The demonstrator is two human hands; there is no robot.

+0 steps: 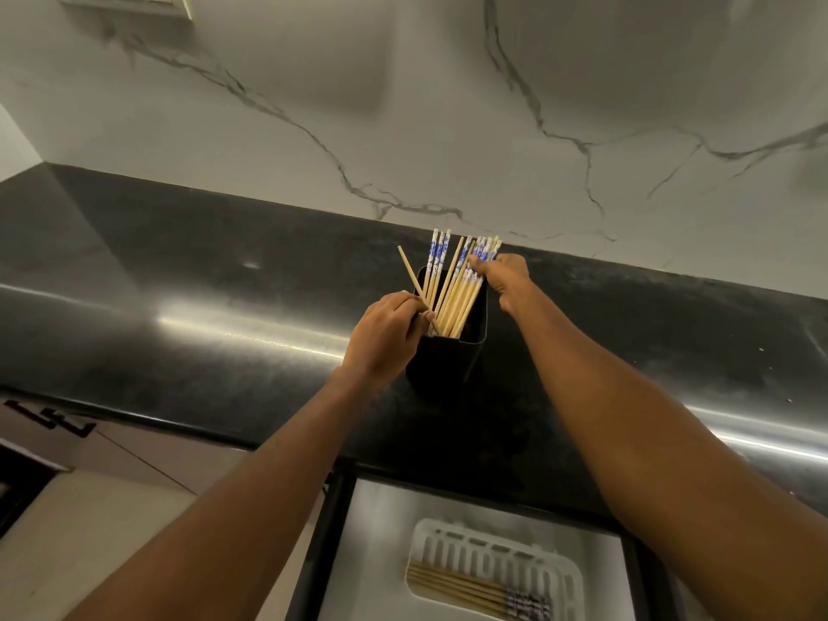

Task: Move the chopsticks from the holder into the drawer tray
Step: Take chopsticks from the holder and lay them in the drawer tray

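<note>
We see a black, square-sided holder [452, 356] standing upright on the dark, glossy worktop [179, 307], near the marble-veined wall [403, 105]. A bundle of chopsticks [457, 289] stands in it, leaning toward the far right corner. The sticks are pale bamboo along the shaft, with blue-and-white patterned upper ends that rise above the rim. One plain stick [410, 271] splays out to the left, apart from the rest.

Left hand [385, 333]: it rests at the holder's near-left rim, fingers curled, grip closed around the lower part of the splayed stick; the thumb tip shows just beside the bundle. Whether it clamps more than that one stick, we cannot tell.

Right hand [502, 280]: it is at the far-right rim, fingers wrapped around the patterned upper ends of the main bundle, grip clamped on them.

Below the worktop edge an open drawer [340, 553] shows a pale lining. In it lies a white slotted tray [502, 558]. Several chopsticks [470, 591] already lie flat in the tray, roughly parallel, bamboo ends to the left, patterned ends to the right. The patterned ends there look dark and blurred; detail is not readable.

Both forearms are bare and reach from the bottom of the view to the holder.
</note>
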